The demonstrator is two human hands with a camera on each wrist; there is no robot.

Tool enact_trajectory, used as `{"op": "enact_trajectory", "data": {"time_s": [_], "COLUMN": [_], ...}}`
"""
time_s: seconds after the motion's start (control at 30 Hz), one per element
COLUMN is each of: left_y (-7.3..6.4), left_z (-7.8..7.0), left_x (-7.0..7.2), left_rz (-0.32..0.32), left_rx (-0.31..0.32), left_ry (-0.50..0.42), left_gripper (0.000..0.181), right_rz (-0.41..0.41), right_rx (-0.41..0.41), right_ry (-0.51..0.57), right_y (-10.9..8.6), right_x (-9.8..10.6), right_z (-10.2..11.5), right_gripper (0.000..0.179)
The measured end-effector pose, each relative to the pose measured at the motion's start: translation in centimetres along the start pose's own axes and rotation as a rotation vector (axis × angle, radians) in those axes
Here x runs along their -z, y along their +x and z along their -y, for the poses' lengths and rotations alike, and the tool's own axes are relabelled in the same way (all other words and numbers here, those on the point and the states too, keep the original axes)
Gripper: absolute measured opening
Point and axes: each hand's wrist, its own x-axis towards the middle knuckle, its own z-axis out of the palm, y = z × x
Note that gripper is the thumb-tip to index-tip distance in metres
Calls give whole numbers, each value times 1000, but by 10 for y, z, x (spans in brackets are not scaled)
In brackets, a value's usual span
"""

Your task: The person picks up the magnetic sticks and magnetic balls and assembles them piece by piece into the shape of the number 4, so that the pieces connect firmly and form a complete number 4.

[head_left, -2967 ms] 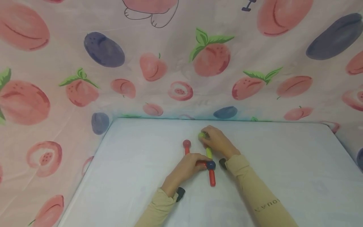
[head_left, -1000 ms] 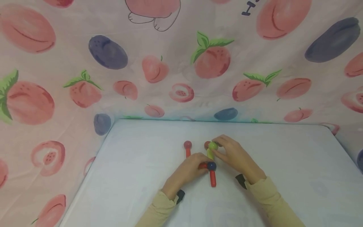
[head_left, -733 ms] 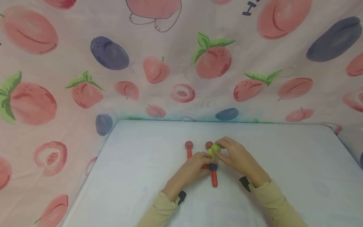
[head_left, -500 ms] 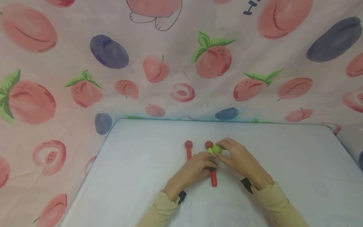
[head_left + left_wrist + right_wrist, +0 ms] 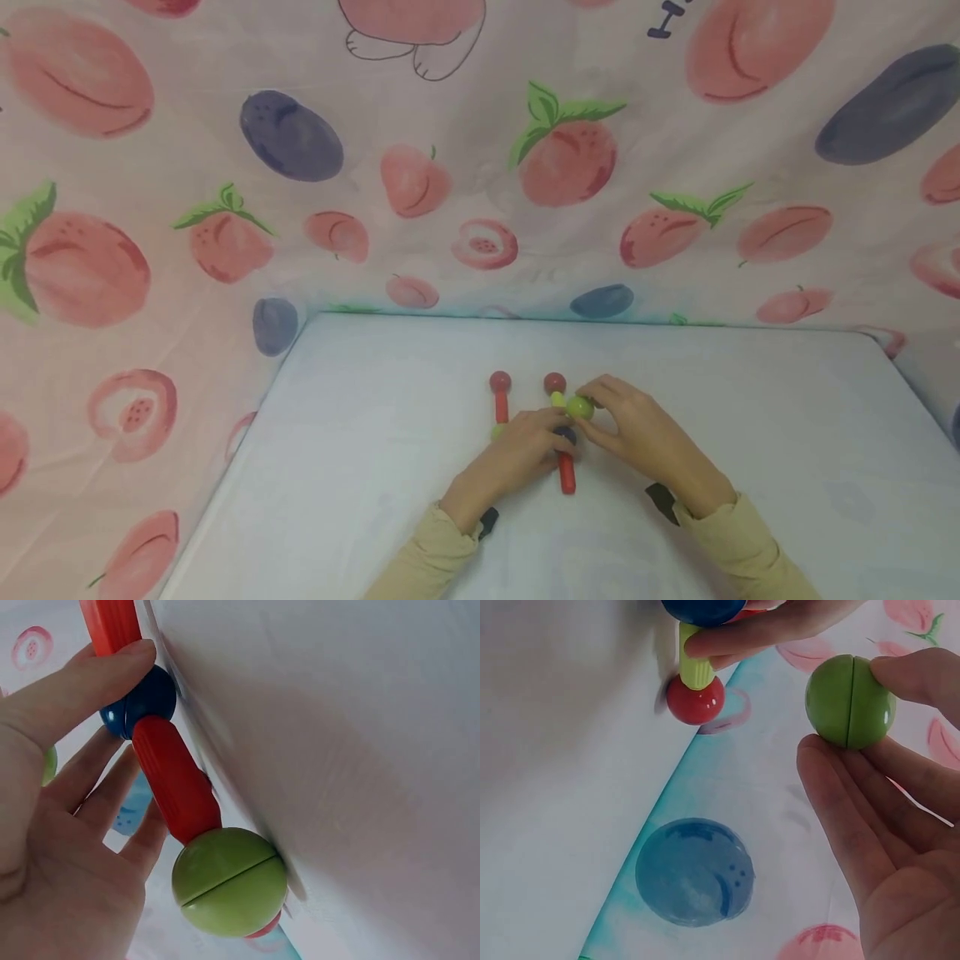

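My left hand (image 5: 517,458) grips the dark blue ball (image 5: 154,701) of a magnetic rod-and-ball construction lying on the table, with the thumb across it. A red rod (image 5: 567,473) points toward me from that ball. Another red rod (image 5: 176,780) runs to a green ball (image 5: 229,881), mostly behind the hand in the head view. Beyond it lie a red rod (image 5: 501,407) and a red ball (image 5: 500,382). A yellow rod (image 5: 696,664) ends in a second red ball (image 5: 696,699). Just right of it, my right hand (image 5: 637,433) pinches a loose green ball (image 5: 850,701) between thumb and fingers.
The white table (image 5: 375,375) meets a fruit-printed cloth (image 5: 480,167) at its back and left side. Dark wrist straps or camera mounts (image 5: 663,503) sit below both sleeves.
My right hand has moved the green ball right and toward me, away from the red ball on the yellow rod. My left fingers have shifted further over the blue ball.
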Motion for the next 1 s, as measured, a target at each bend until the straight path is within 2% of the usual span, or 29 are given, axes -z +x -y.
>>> {"op": "enact_trajectory", "data": {"time_s": [0.17, 0.37, 0.53, 0.7, 1.0], "left_y": [0, -2, -2, -3, -2], "left_z": [-2, -4, -7, -11, -10], "left_x": [2, 0, -1, -1, -1], "left_rz": [10, -1, 27, 50, 54], "left_rx": [27, 27, 39, 59, 74], "left_ry": [-5, 34, 60, 45, 18], "left_gripper": [28, 26, 24, 25, 22], "right_rz": [2, 13, 13, 28, 59], "right_rx": [16, 30, 51, 42, 33], "right_ry": [-5, 17, 19, 15, 28], "right_y": [-3, -9, -16, -21, -30], "right_x": [3, 3, 2, 2, 2], "right_z": [3, 7, 7, 9, 9], "right_gripper": [30, 30, 30, 30, 28]}}
